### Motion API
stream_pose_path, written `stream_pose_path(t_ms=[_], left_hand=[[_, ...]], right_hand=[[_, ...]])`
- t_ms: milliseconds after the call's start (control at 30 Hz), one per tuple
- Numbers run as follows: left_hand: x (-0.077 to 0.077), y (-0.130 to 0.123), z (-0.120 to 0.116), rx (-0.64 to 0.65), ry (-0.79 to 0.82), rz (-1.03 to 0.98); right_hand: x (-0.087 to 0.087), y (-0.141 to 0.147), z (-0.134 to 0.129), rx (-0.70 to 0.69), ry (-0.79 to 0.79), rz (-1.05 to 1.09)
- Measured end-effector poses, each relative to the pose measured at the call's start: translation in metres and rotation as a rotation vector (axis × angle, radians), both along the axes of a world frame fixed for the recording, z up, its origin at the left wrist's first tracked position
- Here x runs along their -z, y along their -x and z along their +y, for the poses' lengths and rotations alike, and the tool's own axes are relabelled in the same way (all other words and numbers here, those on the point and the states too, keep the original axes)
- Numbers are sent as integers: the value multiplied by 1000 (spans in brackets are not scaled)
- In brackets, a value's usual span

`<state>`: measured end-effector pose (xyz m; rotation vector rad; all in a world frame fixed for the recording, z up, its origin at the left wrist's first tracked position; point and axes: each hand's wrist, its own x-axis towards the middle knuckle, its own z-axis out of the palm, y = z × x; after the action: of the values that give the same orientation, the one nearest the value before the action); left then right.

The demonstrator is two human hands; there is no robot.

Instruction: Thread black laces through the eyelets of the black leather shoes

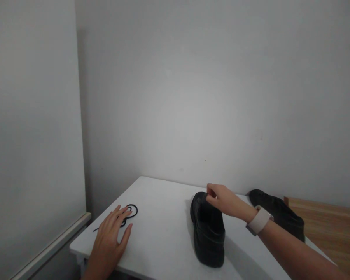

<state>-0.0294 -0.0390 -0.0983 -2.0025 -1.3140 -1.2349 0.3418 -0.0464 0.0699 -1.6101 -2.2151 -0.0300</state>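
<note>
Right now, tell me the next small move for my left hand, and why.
Probably pinch the black cord with the left hand: its fingers are spread open over part of the cord, while the right hand is at the far end of the nearer shoe.

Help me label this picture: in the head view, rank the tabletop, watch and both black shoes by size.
Largest to smallest:
1. White tabletop
2. Near shoe and far shoe: unsure, since one sits closer to the camera
3. Watch
</note>
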Motion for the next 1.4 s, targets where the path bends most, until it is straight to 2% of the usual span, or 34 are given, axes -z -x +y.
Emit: stream_pose_path(t_ms=[133,267,333,400,467,533,633,733,800,867,900,1000,1100,1167,1267,1333,1400], left_hand=[[0,-2,-3,-19,-6,-7],[-1,-5,-5,-41,17,-38],[-2,-6,-7,-43,42,-77],[-4,-6,-12,-18,69,-110],[-6,-8,-19,50,86,-133],[-9,-12,-27,129,77,-160],[-19,-19,-37,170,-19,-280],[-33,-17,-38,179,-48,-443],[-40,-8,-36,179,13,-451],[-40,5,-33,131,42,-419],[-38,11,-32,92,40,-413],[-22,27,-28,-10,14,-390],[-5,32,-26,-65,35,-325],[0,29,-26,-131,28,-270],[-6,25,-28,-225,-17,-137],[-12,27,-28,-186,-17,28],[-15,34,-25,-86,36,223]], right_hand=[[6,5,4,80,-183,239],[-9,23,-6,121,-511,542],[-17,43,-16,81,-671,636],[-21,72,-27,-22,-754,666],[-18,107,-37,-161,-764,649],[-7,145,-45,-290,-751,590],[17,198,-51,-391,-601,386],[41,228,-55,-482,-416,241],[50,225,-57,-517,-359,214],[54,205,-59,-469,-361,196],[55,189,-61,-406,-374,172],[58,132,-63,-97,-404,61],[67,82,-63,115,-290,-64],[76,62,-64,117,-192,-64],[86,51,-61,43,-94,44],[86,53,-57,12,-105,121],[77,59,-51,-9,-176,189]])
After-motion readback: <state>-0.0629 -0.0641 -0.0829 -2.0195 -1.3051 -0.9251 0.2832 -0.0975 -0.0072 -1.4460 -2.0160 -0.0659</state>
